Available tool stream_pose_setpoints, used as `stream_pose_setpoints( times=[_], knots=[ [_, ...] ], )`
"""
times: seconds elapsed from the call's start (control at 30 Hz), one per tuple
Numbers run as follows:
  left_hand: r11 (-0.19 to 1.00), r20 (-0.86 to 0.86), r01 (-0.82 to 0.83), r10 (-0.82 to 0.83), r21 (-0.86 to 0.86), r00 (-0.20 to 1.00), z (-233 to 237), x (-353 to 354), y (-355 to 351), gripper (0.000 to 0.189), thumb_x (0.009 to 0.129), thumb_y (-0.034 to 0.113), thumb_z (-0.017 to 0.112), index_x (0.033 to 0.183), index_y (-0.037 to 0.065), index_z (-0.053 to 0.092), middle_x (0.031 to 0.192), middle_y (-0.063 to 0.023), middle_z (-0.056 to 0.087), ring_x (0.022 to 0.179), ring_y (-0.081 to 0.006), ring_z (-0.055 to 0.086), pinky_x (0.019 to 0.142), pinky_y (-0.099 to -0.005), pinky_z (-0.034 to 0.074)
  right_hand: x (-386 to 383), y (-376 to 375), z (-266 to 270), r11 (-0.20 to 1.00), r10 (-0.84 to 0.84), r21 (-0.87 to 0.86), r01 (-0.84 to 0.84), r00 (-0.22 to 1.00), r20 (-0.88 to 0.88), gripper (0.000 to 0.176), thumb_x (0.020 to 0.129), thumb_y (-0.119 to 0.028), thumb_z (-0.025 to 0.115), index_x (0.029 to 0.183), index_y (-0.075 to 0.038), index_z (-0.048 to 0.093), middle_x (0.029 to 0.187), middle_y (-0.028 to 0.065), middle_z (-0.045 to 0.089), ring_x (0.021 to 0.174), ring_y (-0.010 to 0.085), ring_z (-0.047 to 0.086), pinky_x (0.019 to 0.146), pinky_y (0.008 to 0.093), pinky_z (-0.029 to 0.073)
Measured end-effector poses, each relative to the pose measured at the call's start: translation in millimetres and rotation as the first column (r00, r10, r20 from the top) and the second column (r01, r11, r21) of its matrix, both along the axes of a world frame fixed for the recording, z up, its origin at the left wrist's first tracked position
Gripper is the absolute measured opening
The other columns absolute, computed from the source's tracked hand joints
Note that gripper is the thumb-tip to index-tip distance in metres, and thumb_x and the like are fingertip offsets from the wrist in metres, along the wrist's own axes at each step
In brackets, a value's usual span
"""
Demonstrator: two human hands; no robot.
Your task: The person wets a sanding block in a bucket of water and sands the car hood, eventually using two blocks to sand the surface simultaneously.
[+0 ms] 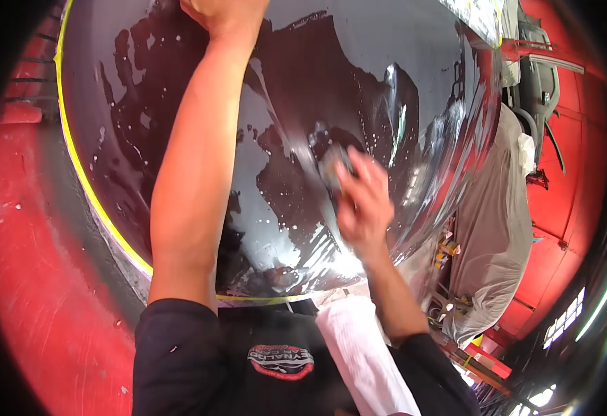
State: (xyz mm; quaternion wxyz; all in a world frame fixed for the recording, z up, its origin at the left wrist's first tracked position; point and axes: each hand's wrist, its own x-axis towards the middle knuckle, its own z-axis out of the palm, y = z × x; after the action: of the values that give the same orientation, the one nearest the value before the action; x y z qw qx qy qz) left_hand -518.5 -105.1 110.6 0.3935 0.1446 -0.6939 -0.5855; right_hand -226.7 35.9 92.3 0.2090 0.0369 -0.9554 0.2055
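A wet, dark, curved panel point(303, 90) fills the middle of the head view, with water patches and drops on it and yellow tape point(82, 170) along its left and lower edges. My right hand point(366, 201), blurred, holds a small greyish pad point(335, 166) against the middle of the panel. At the top edge of the view my left hand point(229, 12) is only partly visible; its fingers are cut off by the frame, so whether it holds anything is hidden.
A white cloth point(366, 353) lies over my dark shirt. To the right are a draped grey cover point(497, 229), a dark car part point(538, 76) and a red wall point(567, 201). Red surface point(40, 291) shows at the left.
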Motion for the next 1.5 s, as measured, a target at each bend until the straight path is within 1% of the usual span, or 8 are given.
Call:
stream_pose_setpoints(
  times=[0.23, 0.43, 0.6, 0.77, 0.97, 1.1, 1.23, 1.5],
  knots=[
    [0.997, -0.015, 0.029, -0.028, 0.066, 0.999, 3, -1, -1, 0.054, 0.103, 0.036, 0.049, 0.125, -0.013, 0.045, 0.114, -0.0374, 0.06, 0.109, -0.0511, 0.059, 0.094, -0.0512, 0.045, 48, 6, -19, 1.0, -0.025, -0.017, 0.025, 0.999, -0.044, 0.047, 0.073, 0.008, 0.075, 0.116, -0.011, 0.073, 0.126, 0.0157, 0.067, 0.112, 0.0351, 0.064, 0.096, 0.0405, 0.052],
    [0.998, -0.02, -0.047, 0.048, 0.041, 0.999, 1, 4, 1, 0.054, 0.103, 0.037, 0.048, 0.125, -0.012, 0.044, 0.113, -0.0375, 0.06, 0.108, -0.0521, 0.059, 0.093, -0.052, 0.045, -56, -23, 7, 1.0, 0.004, -0.002, -0.004, 0.994, -0.112, 0.046, 0.073, 0.009, 0.075, 0.115, -0.01, 0.073, 0.124, 0.0159, 0.067, 0.112, 0.0338, 0.063, 0.095, 0.0397, 0.052],
    [0.996, 0.021, -0.081, 0.081, 0.032, 0.997, -2, -4, 7, 0.051, 0.103, 0.036, 0.05, 0.123, -0.011, 0.046, 0.109, -0.0368, 0.062, 0.105, -0.052, 0.06, 0.091, -0.0519, 0.046, 55, 4, -26, 0.998, -0.062, 0.006, 0.063, 0.997, -0.053, 0.043, 0.076, 0.006, 0.072, 0.117, -0.009, 0.071, 0.127, 0.0171, 0.064, 0.113, 0.0366, 0.061, 0.1, 0.0422, 0.047],
    [0.994, -0.005, 0.046, -0.046, 0.095, 0.999, 3, 12, 2, 0.054, 0.103, 0.038, 0.049, 0.125, -0.011, 0.045, 0.111, -0.0365, 0.062, 0.104, -0.0517, 0.06, 0.09, -0.0526, 0.046, -58, -23, 2, 0.998, 0.005, 0.056, 0.002, 0.992, -0.128, 0.044, 0.077, 0.007, 0.074, 0.119, -0.008, 0.07, 0.127, 0.0157, 0.066, 0.115, 0.035, 0.062, 0.098, 0.0374, 0.05],
    [0.997, -0.014, -0.066, 0.067, 0.039, 0.998, 3, -4, 7, 0.049, 0.103, 0.036, 0.05, 0.121, -0.01, 0.048, 0.103, -0.0355, 0.064, 0.1, -0.0518, 0.061, 0.087, -0.0531, 0.047, 45, 7, -30, 0.996, -0.029, 0.077, 0.037, 0.995, -0.099, 0.04, 0.077, 0.008, 0.072, 0.115, -0.006, 0.072, 0.126, 0.0206, 0.066, 0.114, 0.0373, 0.063, 0.101, 0.0448, 0.049],
    [0.997, 0.009, 0.009, -0.01, 0.083, 1.0, 4, 8, 4, 0.05, 0.102, 0.036, 0.05, 0.122, -0.01, 0.047, 0.1, -0.0353, 0.064, 0.096, -0.0526, 0.062, 0.084, -0.0533, 0.048, -66, -21, 11, 0.996, 0.072, 0.061, -0.067, 0.995, -0.071, 0.047, 0.075, 0.008, 0.072, 0.118, -0.011, 0.072, 0.126, 0.0148, 0.067, 0.113, 0.0338, 0.064, 0.097, 0.038, 0.052],
    [0.996, -0.024, -0.082, 0.083, 0.031, 0.996, -1, -7, 5, 0.048, 0.102, 0.033, 0.051, 0.119, -0.011, 0.047, 0.099, -0.0358, 0.064, 0.095, -0.0527, 0.062, 0.082, -0.0529, 0.049, 22, 7, -17, 0.998, 0.061, 0.039, -0.058, 0.994, -0.092, 0.047, 0.074, 0.01, 0.071, 0.117, -0.008, 0.071, 0.127, 0.0182, 0.066, 0.115, 0.0353, 0.064, 0.098, 0.0424, 0.051],
    [0.998, -0.052, -0.047, 0.049, 0.049, 0.997, 1, -2, 3, 0.049, 0.103, 0.034, 0.051, 0.12, -0.011, 0.047, 0.099, -0.0352, 0.064, 0.095, -0.052, 0.063, 0.083, -0.0536, 0.048, -44, -12, -1, 0.991, 0.103, 0.095, -0.096, 0.992, -0.069, 0.048, 0.076, 0.01, 0.07, 0.12, -0.008, 0.069, 0.131, 0.0192, 0.063, 0.117, 0.0363, 0.061, 0.1, 0.0435, 0.05]
  ],
)
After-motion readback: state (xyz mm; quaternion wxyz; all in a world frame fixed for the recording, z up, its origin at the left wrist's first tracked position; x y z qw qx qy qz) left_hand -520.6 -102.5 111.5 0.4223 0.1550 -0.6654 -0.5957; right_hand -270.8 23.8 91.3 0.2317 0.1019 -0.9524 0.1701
